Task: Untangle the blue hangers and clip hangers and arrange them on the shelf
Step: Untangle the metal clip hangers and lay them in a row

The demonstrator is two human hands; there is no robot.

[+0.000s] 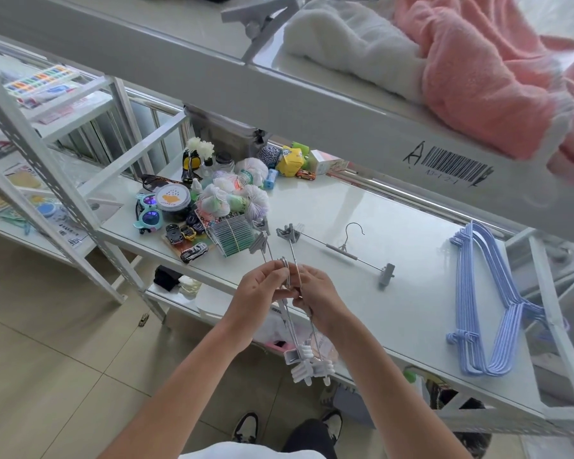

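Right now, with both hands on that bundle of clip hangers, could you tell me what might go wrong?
The tangled clip hangers, held between the left hand and right hand, overhang the shelf edge; one freed suddenly could drop to the floor. Their upper clips sit close to the toy cars and might sweep them. The hooks may snag again.

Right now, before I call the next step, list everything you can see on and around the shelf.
clip hanger bundle: tangled, count unclear, metal with grey clips, held in both hands
single clip hanger: one, metal and grey, flat on middle shelf
blue hangers: one stack, right end of middle shelf
small goods pile: many, mixed colours, left part of shelf
pink towel: one, top shelf
white towel: one, top shelf
barcode label: one, black, top shelf edge
left hand: grip closed on bundle
right hand: grip closed on bundle
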